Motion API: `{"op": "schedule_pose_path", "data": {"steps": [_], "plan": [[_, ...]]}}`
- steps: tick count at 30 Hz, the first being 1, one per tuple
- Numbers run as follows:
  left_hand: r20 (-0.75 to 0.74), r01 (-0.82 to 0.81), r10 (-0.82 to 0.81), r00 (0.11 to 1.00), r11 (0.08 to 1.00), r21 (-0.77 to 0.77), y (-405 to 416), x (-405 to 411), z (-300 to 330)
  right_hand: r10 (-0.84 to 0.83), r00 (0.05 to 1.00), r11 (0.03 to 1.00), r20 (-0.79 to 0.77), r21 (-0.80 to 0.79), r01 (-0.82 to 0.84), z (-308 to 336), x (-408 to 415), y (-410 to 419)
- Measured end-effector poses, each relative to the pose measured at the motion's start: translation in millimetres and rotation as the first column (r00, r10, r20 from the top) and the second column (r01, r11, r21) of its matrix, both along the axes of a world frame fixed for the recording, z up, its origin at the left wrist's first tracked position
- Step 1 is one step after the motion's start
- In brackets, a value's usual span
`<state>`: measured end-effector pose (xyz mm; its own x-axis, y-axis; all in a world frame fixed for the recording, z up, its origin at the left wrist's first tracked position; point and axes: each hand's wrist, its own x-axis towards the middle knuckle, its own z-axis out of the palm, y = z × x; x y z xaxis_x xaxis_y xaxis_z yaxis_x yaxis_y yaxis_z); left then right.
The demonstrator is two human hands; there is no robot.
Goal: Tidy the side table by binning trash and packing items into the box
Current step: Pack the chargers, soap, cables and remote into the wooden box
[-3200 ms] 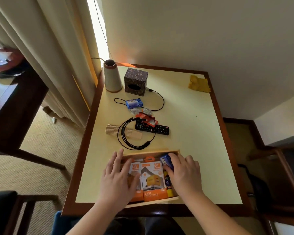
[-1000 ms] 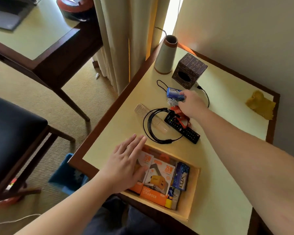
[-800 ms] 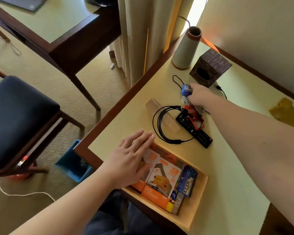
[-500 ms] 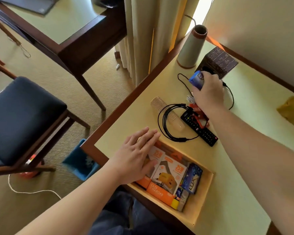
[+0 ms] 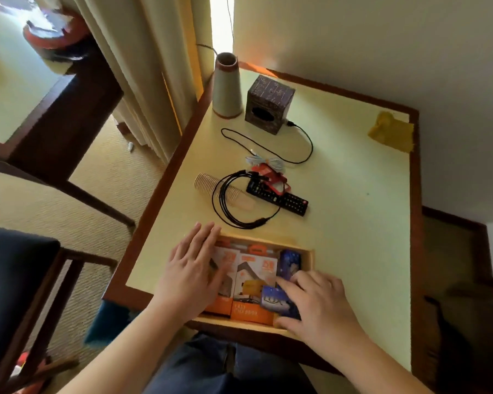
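Observation:
A shallow wooden box (image 5: 308, 253) sits at the near edge of the yellow side table (image 5: 353, 223). It holds two orange charger packs (image 5: 256, 270) and a dark blue pack (image 5: 289, 263). My right hand (image 5: 319, 305) grips a blue soap pack (image 5: 273, 300) and holds it low in the box's near right part, over the packs. My left hand (image 5: 191, 274) rests flat, fingers straight, on the left charger pack. Behind the box lie a coiled black cable (image 5: 225, 206), a wooden comb (image 5: 208, 184), a black remote (image 5: 279, 197), a red item (image 5: 271, 176) and a white cable (image 5: 261, 160).
A grey cone-shaped vase (image 5: 227, 86) and a dark patterned cube (image 5: 268, 102) with a black lead stand at the back left. A crumpled yellow piece (image 5: 390, 132) lies in the back right corner. A blue bin (image 5: 108, 322) shows on the floor, a dark chair (image 5: 12, 280) at left.
My right hand lifted the blue soap pack from beside the cube and brought it back into the box. The left hand stayed on the box. The camera swung right.

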<state>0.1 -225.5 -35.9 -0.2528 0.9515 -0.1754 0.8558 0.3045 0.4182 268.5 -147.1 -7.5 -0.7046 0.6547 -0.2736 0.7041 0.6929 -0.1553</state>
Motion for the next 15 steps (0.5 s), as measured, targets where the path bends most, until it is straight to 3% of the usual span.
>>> {"op": "schedule_pose_path", "data": {"steps": [15], "plan": [[0.007,-0.020,0.020,1.000,1.000,0.012,4.8,-0.3,-0.8,-0.027,0.992,0.995,0.124,-0.087,0.038,13.5,-14.7,1.6]]}}
